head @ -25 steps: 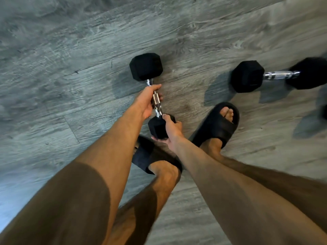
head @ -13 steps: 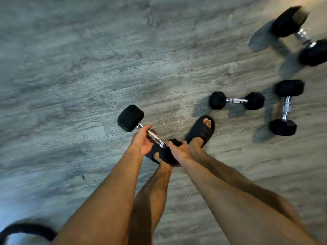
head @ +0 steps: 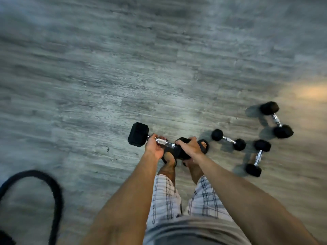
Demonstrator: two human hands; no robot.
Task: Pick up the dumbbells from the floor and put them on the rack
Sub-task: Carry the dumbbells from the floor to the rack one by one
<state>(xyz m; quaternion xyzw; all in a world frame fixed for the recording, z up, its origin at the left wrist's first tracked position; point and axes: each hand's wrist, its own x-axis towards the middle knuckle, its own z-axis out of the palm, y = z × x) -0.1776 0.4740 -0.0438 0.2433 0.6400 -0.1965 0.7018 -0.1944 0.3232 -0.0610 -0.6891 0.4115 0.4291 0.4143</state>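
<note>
One dumbbell (head: 155, 141) held above floor (head: 88, 85): left hand (head: 154, 147) wrapped on handle, right hand (head: 190, 147) clasping near head. Three dumbbells (head: 228, 139) remain floored at right. Rack unseen; none racked.

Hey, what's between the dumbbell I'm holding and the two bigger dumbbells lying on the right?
In the head view, a smaller dumbbell lies on the floor between the held dumbbell and the two bigger dumbbells, beside a sandalled foot.
</note>
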